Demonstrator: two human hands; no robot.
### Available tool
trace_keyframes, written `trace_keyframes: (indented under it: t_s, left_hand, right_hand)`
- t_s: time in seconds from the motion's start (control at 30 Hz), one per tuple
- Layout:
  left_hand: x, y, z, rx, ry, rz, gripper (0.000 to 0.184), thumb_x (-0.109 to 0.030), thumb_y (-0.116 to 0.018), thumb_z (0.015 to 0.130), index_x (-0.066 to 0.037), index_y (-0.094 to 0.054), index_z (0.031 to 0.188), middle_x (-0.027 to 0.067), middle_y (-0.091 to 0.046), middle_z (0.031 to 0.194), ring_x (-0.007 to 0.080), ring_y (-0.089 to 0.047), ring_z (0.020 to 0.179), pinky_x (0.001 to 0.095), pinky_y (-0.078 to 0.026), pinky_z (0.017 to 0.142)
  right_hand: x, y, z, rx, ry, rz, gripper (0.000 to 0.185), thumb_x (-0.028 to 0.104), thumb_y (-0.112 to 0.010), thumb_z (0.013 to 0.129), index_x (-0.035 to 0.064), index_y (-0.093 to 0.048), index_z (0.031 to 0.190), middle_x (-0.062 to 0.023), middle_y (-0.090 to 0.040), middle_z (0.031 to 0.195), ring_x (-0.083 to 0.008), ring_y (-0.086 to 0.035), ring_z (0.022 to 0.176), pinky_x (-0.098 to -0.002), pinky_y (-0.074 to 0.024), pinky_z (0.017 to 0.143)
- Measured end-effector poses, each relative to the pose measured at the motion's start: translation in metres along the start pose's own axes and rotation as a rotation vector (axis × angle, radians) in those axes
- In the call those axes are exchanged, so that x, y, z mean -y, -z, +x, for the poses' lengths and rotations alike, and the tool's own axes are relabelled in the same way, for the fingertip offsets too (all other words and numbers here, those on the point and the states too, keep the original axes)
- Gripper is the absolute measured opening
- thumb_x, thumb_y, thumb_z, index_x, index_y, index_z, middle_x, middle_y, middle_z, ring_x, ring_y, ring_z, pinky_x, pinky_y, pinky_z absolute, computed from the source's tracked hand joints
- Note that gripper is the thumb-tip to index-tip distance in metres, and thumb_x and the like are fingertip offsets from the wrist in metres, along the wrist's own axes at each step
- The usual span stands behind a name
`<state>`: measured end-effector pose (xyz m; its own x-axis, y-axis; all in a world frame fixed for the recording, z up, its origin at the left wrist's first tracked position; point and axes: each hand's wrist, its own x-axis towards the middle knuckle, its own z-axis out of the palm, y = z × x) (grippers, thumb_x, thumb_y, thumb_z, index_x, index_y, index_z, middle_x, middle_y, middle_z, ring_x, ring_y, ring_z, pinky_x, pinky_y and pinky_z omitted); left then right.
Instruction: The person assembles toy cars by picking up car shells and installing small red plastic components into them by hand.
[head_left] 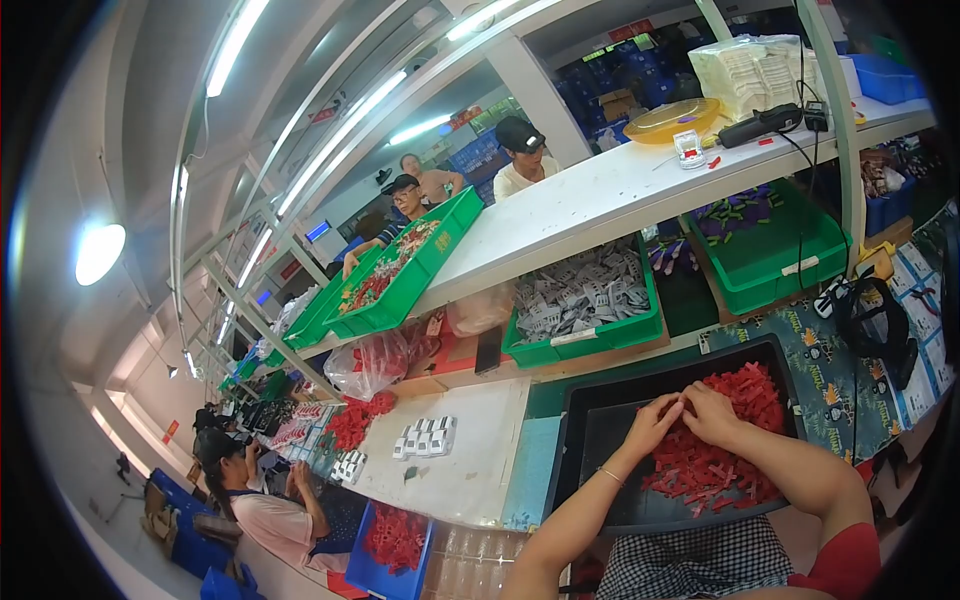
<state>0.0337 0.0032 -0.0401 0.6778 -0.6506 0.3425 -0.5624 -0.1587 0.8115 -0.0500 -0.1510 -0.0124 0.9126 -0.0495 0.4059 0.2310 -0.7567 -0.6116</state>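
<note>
Both hands meet above a black tray that holds a heap of small red plastic pieces. My left hand has its fingers drawn together, the tips touching those of the other hand. My right hand is likewise closed in a pinch, over the left edge of the red heap. Whatever lies between the fingertips is too small and too covered to make out.
Left of the tray, a pale board bears a group of white parts. Green trays of grey pieces stand beneath a white shelf. A blue bin holds red pieces. Several other people sit across and to the left.
</note>
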Motion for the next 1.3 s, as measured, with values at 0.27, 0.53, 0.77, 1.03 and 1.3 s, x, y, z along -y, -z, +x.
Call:
trace_keyframes:
  t_s: [0.27,0.53,0.77,1.03,1.3]
  left_hand:
    - [-0.002,0.004,0.001,0.033,0.07,-0.05,0.03,-0.024,-0.058,0.092,-0.002,-0.059,0.112,0.0119,-0.066,0.099,0.0188,-0.064,0.084,0.0287,-0.049,0.076]
    - [0.004,0.004,0.002,0.027,0.148,-0.136,0.031,-0.022,-0.056,0.093,-0.003,-0.056,0.118,0.0044,-0.063,0.096,0.0094,-0.058,0.082,0.0236,-0.048,0.07]
    - [-0.002,0.003,0.001,-0.022,0.085,-0.131,0.022,-0.021,-0.061,0.091,-0.003,-0.058,0.105,0.001,-0.062,0.088,0.0049,-0.056,0.076,0.0207,-0.045,0.064]
    - [-0.005,0.008,0.0,-0.044,0.108,0.006,0.023,-0.025,-0.059,0.092,-0.002,-0.06,0.087,0.0009,-0.059,0.069,0.0049,-0.053,0.06,0.0225,-0.043,0.054]
    - [-0.002,0.007,0.001,-0.083,0.051,0.078,0.033,-0.03,-0.054,0.094,-0.002,-0.061,0.079,0.0023,-0.055,0.059,0.006,-0.051,0.052,0.0251,-0.041,0.048]
  right_hand:
    - [0.004,0.004,0.001,-0.008,-0.01,0.031,0.017,0.014,-0.062,0.078,0.0075,-0.054,0.091,-0.0142,-0.055,0.092,-0.0361,-0.058,0.084,-0.047,-0.0464,0.068]
    - [0.0,0.003,0.003,-0.085,-0.009,0.075,0.016,0.01,-0.064,0.077,0.005,-0.055,0.09,-0.0123,-0.053,0.089,-0.0314,-0.06,0.08,-0.0416,-0.0475,0.067]
    - [0.0,0.002,0.001,-0.072,0.017,0.086,0.018,0.011,-0.064,0.077,0.0051,-0.054,0.091,-0.0125,-0.053,0.089,-0.0313,-0.06,0.079,-0.0421,-0.0475,0.066]
    - [0.005,0.002,0.0,-0.005,-0.019,0.091,0.022,0.02,-0.066,0.077,0.0079,-0.054,0.091,-0.0133,-0.054,0.092,-0.0355,-0.058,0.083,-0.0463,-0.0466,0.067]
    - [0.006,0.004,0.0,0.023,-0.021,0.108,0.025,0.023,-0.068,0.077,0.0073,-0.054,0.091,-0.0131,-0.054,0.092,-0.0347,-0.059,0.081,-0.0452,-0.0465,0.067]
